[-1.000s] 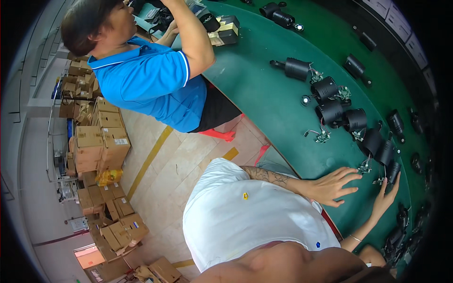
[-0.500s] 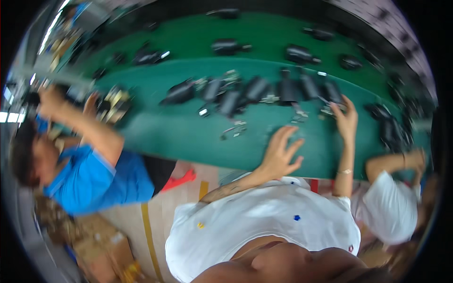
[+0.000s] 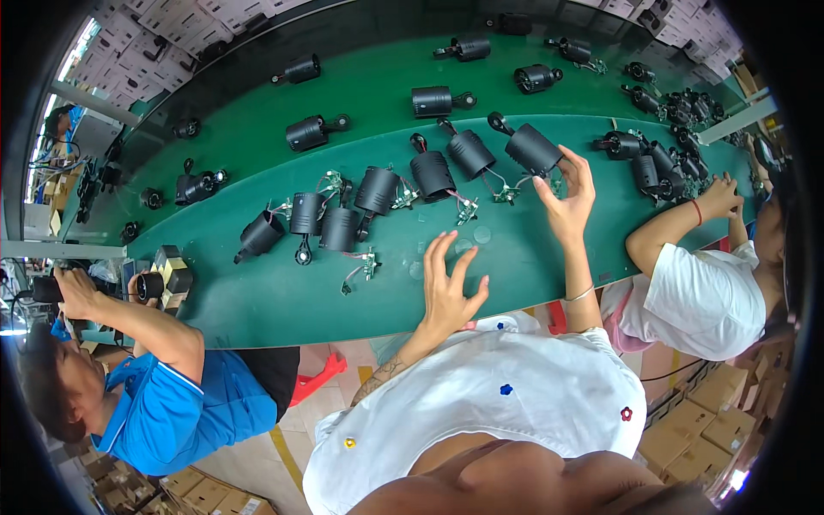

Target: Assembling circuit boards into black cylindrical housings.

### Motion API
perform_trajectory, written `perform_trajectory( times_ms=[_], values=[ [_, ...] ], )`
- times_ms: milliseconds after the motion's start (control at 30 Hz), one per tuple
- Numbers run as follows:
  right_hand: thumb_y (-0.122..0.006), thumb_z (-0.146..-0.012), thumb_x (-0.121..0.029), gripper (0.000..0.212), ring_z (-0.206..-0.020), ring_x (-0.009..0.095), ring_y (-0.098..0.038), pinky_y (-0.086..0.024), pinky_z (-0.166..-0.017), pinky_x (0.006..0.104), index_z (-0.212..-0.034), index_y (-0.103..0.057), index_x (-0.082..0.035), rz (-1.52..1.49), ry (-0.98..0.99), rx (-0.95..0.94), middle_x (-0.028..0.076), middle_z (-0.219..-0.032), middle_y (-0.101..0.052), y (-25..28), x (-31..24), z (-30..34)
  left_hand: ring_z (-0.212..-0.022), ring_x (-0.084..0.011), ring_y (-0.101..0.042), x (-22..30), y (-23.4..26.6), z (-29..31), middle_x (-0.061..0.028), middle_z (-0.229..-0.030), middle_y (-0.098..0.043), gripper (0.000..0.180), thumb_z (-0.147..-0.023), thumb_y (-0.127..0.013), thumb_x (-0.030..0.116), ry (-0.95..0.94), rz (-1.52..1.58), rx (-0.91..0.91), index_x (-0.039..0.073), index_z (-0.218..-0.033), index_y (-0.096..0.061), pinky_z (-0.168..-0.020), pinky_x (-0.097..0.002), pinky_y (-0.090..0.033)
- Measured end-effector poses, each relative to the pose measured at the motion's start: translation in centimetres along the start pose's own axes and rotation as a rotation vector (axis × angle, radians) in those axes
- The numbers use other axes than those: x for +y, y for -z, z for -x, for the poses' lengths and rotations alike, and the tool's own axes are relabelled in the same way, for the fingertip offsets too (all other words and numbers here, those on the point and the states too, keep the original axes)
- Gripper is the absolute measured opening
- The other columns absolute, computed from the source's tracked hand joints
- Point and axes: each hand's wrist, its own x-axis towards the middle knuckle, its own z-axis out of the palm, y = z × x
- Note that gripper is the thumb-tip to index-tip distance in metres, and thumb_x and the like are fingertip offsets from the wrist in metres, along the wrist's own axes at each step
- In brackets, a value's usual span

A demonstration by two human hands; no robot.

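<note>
My right hand (image 3: 568, 206) has its thumb and fingertips at the wired end of a black ribbed cylindrical housing (image 3: 532, 150), gripping that end. A small green circuit board partly shows behind the fingers. Fingers spread and holding nothing, my left hand (image 3: 451, 292) is over the near part of the green table (image 3: 249, 300). Close by lie another black housing (image 3: 432, 176) with a round-ended arm and its wired circuit board (image 3: 466, 210). Further left, several similar housings lie in a loose row, one with a board (image 3: 371, 264) trailing from it on wires.
More housings lie on a darker green strip (image 3: 373, 107) behind the table. A person in a blue shirt (image 3: 189, 403) works at the left, beside stacked blocks (image 3: 172, 275). Another in white (image 3: 695, 296) sits at the right, near a pile of housings (image 3: 661, 167). Cardboard boxes (image 3: 704, 438) stand behind.
The view has shifted and become sharper, so the row appears further left. My right fingers have closed in on the end of the rightmost housing in the row. My left hand stays spread.
</note>
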Motion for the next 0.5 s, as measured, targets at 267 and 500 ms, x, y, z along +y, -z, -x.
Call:
perform_trajectory(
  times_ms=[267,500],
  values=[
    [-0.078,-0.053,-0.008,0.056,-0.086,0.023,-0.062,-0.051,-0.080,0.0334,-0.109,-0.067,-0.003,-0.095,0.319,-0.397,0.009,-0.100,-0.066,1.7,-9.7,0.5,-0.127,-0.0370,-0.039,1.9,6.6,-2.2,-0.0202,-0.139,-0.040,0.086,-0.066,-0.075,0.037,-0.043,0.203,0.375,0.003,-0.137,-0.038,-0.107,-0.0489,-0.032],
    [-0.080,-0.058,-0.016,0.055,-0.093,0.025,-0.063,-0.051,-0.084,0.0350,-0.109,-0.067,-0.002,-0.265,0.370,-0.910,0.010,-0.105,-0.067,-2.3,-11.0,2.8,-0.106,-0.0326,-0.055,4.8,11.6,-4.9,-0.0162,-0.125,-0.053,0.088,-0.063,-0.083,0.022,0.045,0.015,-0.249,0.003,-0.138,-0.041,-0.091,-0.0435,-0.047]
  ],
)
